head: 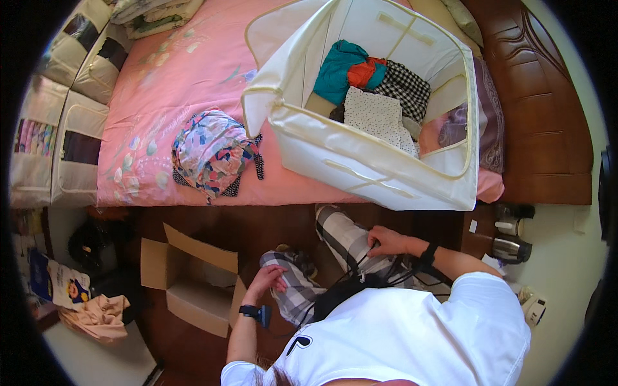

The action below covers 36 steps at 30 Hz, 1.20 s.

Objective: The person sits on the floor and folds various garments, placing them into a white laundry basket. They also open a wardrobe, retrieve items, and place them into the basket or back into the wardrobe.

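Note:
My left hand point(268, 280) hangs loosely beside one knee of my plaid trousers point(297, 284), with nothing visible in it. Over the other thigh is my right hand point(390, 241), its fingers bent close to a thin dark cord; whether they grip it is unclear. In front, a white fabric storage box point(309, 144) stands on the bed with its top open. Inside it lie a teal and orange garment point(338, 70), a black-and-white checked cloth point(403, 89) and a white dotted cloth point(374, 116). A bundled floral garment point(212, 149) rests on the pink bedspread point(145, 96).
An open cardboard box point(198, 304) stands on the floor by my left forearm. Fabric storage boxes point(79, 164) are stacked at the far left. A peach cloth point(96, 318) drapes over a pale surface at lower left. A metal kettle point(512, 250) sits at right, near the wooden headboard point(545, 120).

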Tool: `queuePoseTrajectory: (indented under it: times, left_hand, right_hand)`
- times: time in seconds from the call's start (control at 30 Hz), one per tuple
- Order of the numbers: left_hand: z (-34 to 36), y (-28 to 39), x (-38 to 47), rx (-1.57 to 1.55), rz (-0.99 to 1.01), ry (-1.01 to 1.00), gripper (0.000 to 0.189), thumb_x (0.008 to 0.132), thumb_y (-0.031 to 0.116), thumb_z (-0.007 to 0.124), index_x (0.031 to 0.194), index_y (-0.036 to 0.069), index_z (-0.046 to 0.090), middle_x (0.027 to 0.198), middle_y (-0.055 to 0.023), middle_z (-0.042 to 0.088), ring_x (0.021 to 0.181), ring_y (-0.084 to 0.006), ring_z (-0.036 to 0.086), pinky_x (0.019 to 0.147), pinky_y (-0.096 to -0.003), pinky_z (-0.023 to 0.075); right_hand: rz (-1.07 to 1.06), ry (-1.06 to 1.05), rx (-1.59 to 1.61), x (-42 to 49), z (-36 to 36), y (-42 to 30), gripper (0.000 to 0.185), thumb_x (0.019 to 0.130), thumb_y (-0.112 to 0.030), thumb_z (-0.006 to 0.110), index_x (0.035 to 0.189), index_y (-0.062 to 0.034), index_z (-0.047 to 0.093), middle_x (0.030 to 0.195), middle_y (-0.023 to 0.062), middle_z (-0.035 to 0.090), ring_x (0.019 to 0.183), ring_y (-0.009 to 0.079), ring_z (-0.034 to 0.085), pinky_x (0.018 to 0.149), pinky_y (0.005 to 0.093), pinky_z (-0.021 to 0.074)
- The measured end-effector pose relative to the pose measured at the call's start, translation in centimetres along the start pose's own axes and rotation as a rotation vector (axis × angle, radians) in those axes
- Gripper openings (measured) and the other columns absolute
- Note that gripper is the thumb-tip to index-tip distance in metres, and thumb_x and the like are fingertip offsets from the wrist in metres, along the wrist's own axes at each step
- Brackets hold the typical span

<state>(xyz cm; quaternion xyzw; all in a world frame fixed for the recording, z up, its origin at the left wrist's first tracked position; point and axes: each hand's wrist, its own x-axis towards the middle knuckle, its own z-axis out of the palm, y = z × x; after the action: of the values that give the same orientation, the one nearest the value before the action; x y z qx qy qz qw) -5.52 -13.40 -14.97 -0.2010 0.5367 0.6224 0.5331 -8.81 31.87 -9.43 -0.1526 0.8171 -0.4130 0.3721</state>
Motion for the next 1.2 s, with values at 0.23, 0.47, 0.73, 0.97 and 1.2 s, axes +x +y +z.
queuePoseTrajectory:
  times: [0.23, 0.47, 0.73, 0.97, 1.2]
  left_hand:
    - [0.6, 2.0, -4.2, 0.091, 0.078, 0.300, 0.020, 0.092, 0.010, 0.053, 0.108, 0.001, 0.058, 0.085, -0.0078, 0.066, 0.073, -0.0128, 0.061, 0.067, -0.0251, 0.0489]
    - [1.7, 11.6, -12.7, 0.153, 0.214, 0.304, 0.019, 0.095, 0.010, 0.051, 0.109, 0.001, 0.060, 0.086, -0.0059, 0.066, 0.074, -0.0116, 0.061, 0.066, -0.0232, 0.0487]
    - [7.7, 28.3, -20.0, 0.643, 0.519, 0.155, 0.019, 0.094, 0.008, 0.054, 0.111, 0.000, 0.059, 0.091, -0.0048, 0.064, 0.080, -0.0115, 0.060, 0.073, -0.0239, 0.0489]
    - [19.7, 42.9, -22.6, 1.054, 1.016, -0.083, 0.025, 0.083, -0.007, 0.058, 0.107, 0.000, 0.059, 0.087, -0.0127, 0.062, 0.081, -0.0228, 0.063, 0.070, -0.0277, 0.0485]
    - [25.3, 46.5, -15.8, 1.561, 0.816, -0.285, 0.031, 0.080, 0.004, 0.063, 0.111, 0.002, 0.061, 0.105, -0.0168, 0.061, 0.103, -0.0350, 0.057, 0.088, -0.0392, 0.0465]
  right_hand:
    - [0.090, 0.046, -0.263, -0.4, -1.8, -6.6, 0.026, 0.075, -0.023, 0.068, 0.093, -0.0048, 0.062, 0.095, 0.0172, 0.056, 0.097, 0.0358, 0.055, 0.083, 0.0429, 0.0464]
    - [0.259, 0.227, -0.032, -5.0, -6.4, -13.0, 0.022, 0.081, -0.024, 0.064, 0.089, -0.0036, 0.063, 0.091, 0.0183, 0.062, 0.091, 0.0374, 0.059, 0.077, 0.0459, 0.0480]
    - [0.568, 0.606, 0.136, -15.8, -1.2, -14.3, 0.021, 0.081, -0.022, 0.063, 0.088, -0.0021, 0.065, 0.090, 0.0189, 0.066, 0.088, 0.0365, 0.064, 0.076, 0.0427, 0.0507]
    - [0.941, 0.473, 0.328, -20.2, 7.5, -9.8, 0.022, 0.081, -0.020, 0.063, 0.092, -0.0016, 0.068, 0.085, 0.0149, 0.070, 0.079, 0.0252, 0.067, 0.069, 0.0366, 0.0531]
    - [0.949, 0.712, 0.614, -19.3, 10.8, -6.7, 0.018, 0.085, -0.017, 0.061, 0.093, -0.0012, 0.066, 0.080, 0.0114, 0.067, 0.069, 0.0185, 0.065, 0.060, 0.0310, 0.0517]
